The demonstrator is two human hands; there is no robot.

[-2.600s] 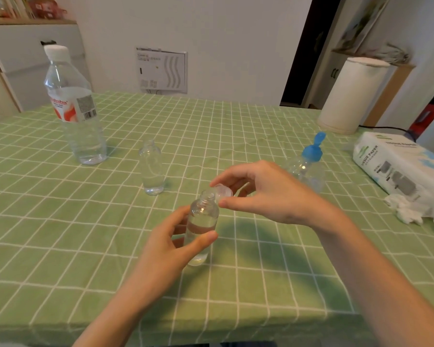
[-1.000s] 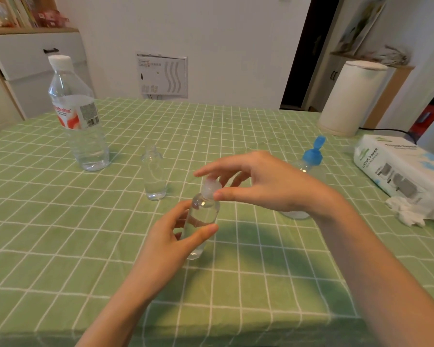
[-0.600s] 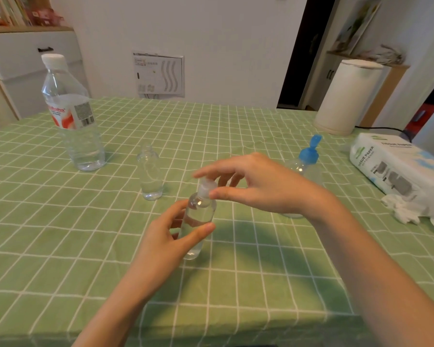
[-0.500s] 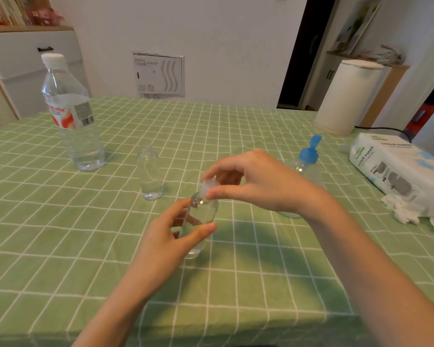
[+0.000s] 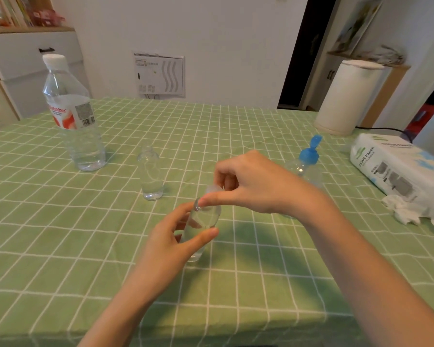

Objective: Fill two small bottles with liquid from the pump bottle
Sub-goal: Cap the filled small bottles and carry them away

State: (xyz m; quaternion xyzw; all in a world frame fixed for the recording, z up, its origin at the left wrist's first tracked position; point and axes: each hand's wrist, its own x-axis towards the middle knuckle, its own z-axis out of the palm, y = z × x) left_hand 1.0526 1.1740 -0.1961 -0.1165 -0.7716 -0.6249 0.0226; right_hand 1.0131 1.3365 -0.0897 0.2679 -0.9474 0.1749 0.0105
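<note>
Over the green checked tablecloth (image 5: 60, 246), your left hand (image 5: 171, 244) is wrapped round the small clear plastic bottle (image 5: 203, 221), near upright, while your right hand (image 5: 251, 184) pinches its translucent cap (image 5: 213, 190) directly atop the neck, so twist about that vertical axis.

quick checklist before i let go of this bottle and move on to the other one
1. Left hand steadies the held small bottle: ok.
2. Right hand pinches the cap at its neck: ok.
3. Cap fully tight: cannot tell.
4. Held bottle has liquid: ok; exact level cannot tell.
5. Second small bottle upright, uncapped, only a little liquid at the bottom: not ok, needs filling.
6. Blue-topped pump bottle upright behind the right hand: ok.
</note>
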